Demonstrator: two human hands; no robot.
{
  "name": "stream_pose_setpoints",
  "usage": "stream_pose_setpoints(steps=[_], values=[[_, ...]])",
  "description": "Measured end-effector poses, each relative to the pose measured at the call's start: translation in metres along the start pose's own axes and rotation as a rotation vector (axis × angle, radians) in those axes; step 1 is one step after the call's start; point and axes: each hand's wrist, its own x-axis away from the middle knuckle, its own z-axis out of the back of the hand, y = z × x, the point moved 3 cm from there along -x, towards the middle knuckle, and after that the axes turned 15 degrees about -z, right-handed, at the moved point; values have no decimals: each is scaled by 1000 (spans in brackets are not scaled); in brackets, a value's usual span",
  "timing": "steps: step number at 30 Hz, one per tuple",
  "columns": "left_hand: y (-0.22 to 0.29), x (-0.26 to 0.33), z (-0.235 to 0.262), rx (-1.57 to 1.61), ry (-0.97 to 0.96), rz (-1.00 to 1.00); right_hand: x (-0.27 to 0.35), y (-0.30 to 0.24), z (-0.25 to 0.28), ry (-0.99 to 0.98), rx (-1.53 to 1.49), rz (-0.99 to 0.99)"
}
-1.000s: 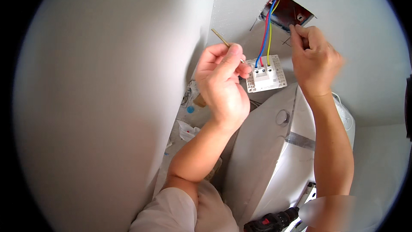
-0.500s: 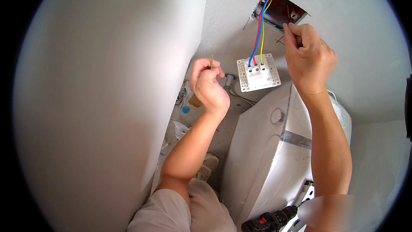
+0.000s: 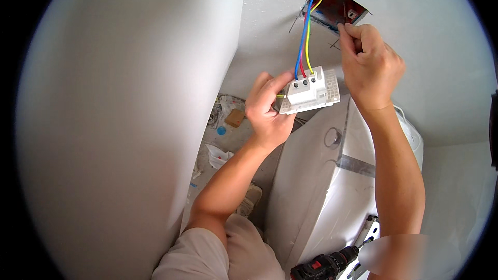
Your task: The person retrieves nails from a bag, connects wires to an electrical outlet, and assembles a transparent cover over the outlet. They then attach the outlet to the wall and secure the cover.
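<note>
A white wall socket plate (image 3: 307, 93) hangs with its back showing on blue, red and yellow-green wires (image 3: 306, 41). The wires come out of a recessed wall box (image 3: 337, 8). My left hand (image 3: 270, 109) is closed on the plate's left edge, tilting it. A thin brass-coloured screw (image 3: 280, 96) juts from between those fingers. My right hand (image 3: 372, 65) is closed in a pinch at the lower right rim of the box. What its fingertips hold, if anything, is hidden.
Below the plate stands a large appliance in clear plastic wrap (image 3: 311, 186). On it, near the bottom edge, lies a black and red cordless drill (image 3: 324, 265). A tall pale surface (image 3: 129, 114) rises close on the left. Debris litters the floor, including a blue cap (image 3: 221, 130).
My left hand has moved right and taken hold of the socket plate, which now tilts. The wires have swung slightly left. My right hand stays at the box rim.
</note>
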Motion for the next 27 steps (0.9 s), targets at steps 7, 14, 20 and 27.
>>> stream_pose_setpoints(steps=[7, 14, 20, 27], values=[[28, -36, 5, 462, 250, -15, 0, 0, -1, 11, -29, 10], [31, -37, 10, 477, 310, 21, 0, 0, -1, 14, -18, 34], [34, -28, 6, 235, 188, -103, -7, 6, 29, -121, -352, -132], [34, -18, 4, 256, 232, 46, 36, 16, 130, -415, -531, -385]])
